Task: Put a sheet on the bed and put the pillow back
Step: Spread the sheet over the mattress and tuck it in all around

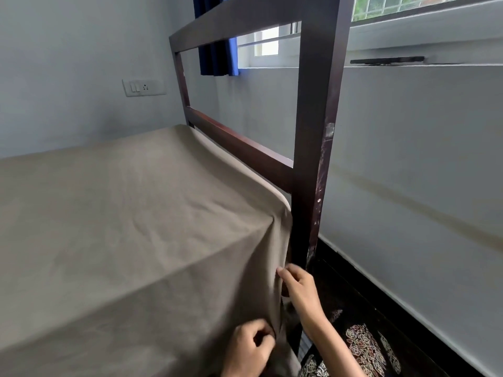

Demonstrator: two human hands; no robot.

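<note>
A grey-brown sheet (122, 213) lies spread over the top of the bed, mostly smooth with faint creases. At the bed's near right corner it bunches into folds and hangs down the side. The left hand (245, 346) is low at this corner, its grip closed, fingers curled and pinching a fold of the hanging cloth. The right hand (296, 287) is just above it beside the corner post, its grip also closed: thumb and curled fingers nip the sheet's loose edge.

The bed has a dark wooden frame (318, 131) with a tall post and two rails along the right end; the post's finish is scuffed. Pale grey walls stand behind, with a white switch plate (143, 87) on the far one. A blue curtain (217, 58) hangs by a window (266, 42).

Between the bed's right end and the wall runs a narrow strip of dark floor (381, 295), with patterned cloth (364, 346) at the bottom.
</note>
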